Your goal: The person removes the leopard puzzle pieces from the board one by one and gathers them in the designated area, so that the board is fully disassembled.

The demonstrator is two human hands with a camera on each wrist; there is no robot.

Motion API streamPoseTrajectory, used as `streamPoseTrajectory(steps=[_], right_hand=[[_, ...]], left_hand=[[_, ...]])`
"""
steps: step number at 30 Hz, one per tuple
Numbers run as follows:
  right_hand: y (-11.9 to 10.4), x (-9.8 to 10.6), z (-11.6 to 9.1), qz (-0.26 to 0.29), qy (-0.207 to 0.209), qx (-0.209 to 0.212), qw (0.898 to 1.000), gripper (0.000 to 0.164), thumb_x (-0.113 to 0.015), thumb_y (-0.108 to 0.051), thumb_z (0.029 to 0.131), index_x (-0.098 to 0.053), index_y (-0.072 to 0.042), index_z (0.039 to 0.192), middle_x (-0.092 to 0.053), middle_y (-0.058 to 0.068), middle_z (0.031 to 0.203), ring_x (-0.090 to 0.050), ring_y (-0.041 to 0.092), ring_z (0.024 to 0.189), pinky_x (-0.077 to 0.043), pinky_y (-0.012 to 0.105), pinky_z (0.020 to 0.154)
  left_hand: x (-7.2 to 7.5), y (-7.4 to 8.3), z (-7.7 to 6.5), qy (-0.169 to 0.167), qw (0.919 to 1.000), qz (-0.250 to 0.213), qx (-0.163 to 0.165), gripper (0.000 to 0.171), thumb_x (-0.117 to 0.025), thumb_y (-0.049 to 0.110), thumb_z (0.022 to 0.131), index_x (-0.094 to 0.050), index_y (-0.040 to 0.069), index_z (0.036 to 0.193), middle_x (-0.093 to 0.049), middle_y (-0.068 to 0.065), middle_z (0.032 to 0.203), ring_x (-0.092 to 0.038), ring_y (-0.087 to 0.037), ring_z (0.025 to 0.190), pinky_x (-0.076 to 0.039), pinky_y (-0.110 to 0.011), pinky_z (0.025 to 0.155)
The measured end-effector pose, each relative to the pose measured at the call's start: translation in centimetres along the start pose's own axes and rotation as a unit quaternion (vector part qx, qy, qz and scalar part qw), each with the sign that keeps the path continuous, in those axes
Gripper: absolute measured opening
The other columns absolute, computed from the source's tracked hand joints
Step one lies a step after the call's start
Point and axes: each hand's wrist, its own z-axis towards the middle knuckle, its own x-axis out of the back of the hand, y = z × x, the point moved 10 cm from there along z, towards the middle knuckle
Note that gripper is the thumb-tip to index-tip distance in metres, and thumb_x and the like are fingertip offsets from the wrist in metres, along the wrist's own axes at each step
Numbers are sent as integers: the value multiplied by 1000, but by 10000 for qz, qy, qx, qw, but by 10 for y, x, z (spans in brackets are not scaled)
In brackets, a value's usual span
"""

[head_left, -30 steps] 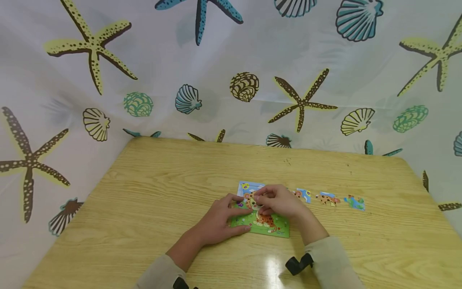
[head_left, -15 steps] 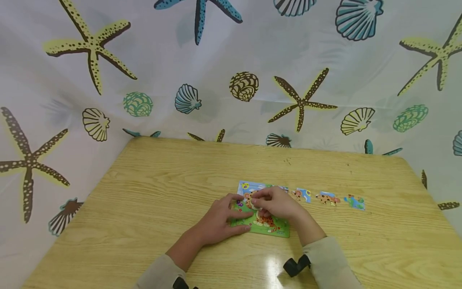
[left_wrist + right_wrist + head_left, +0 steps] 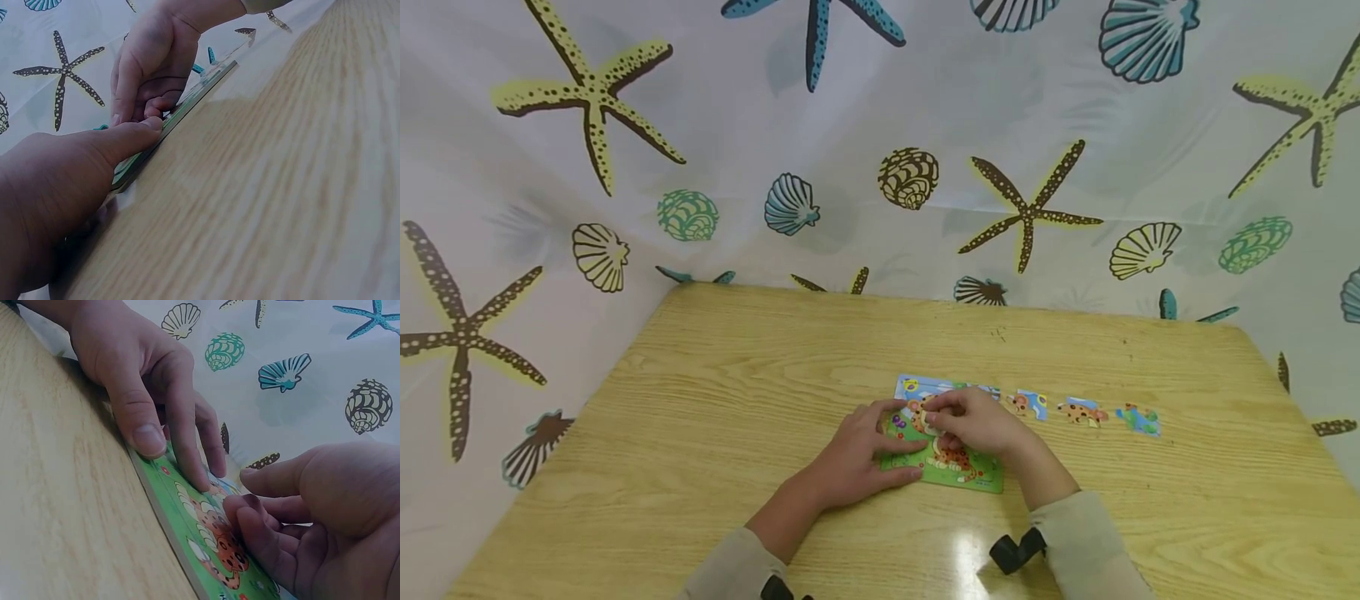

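A green and blue jigsaw puzzle board (image 3: 988, 475) with a spotted leopard cub picture lies on the table. My left hand (image 3: 853, 458) rests on the board's left side, fingers spread and fairly straight. In the left wrist view, its thumb (image 3: 134, 139) lies along the near edge of the board. Over the board's middle, my right hand (image 3: 981, 425) has curled fingers and pinches a pale puzzle piece (image 3: 933, 430) at the cub's face. The fingers hide most of that piece. Seen from the right wrist, the cub's spotted body (image 3: 219, 534) lies just beside the right fingertips.
Three loose puzzle pieces lie in a row right of the board: one with an ear (image 3: 1028, 405), one with spotted fur (image 3: 1082, 412) and a blue-green one (image 3: 1138, 419). A white curtain (image 3: 850, 125) printed with starfish and shells stands behind the wooden table (image 3: 737, 358).
My right hand has shifted slightly left and lowered a little over the board, uncovering more of its top edge. The left hand stays in place.
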Motion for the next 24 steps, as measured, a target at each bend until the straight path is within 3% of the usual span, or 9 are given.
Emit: streamPoseTrajectory(steps=[24], right_hand=[[-1, 1, -1, 88, 131, -11, 9999, 30, -57, -11, 101, -61, 5, 127, -66, 14, 97, -65, 14, 72, -55, 28, 68]], left_hand=[[3, 5, 0, 35, 9999, -102, 42, 38, -72, 50, 89, -73, 31, 123, -35, -11, 158, -35, -33, 142, -29, -60, 110]])
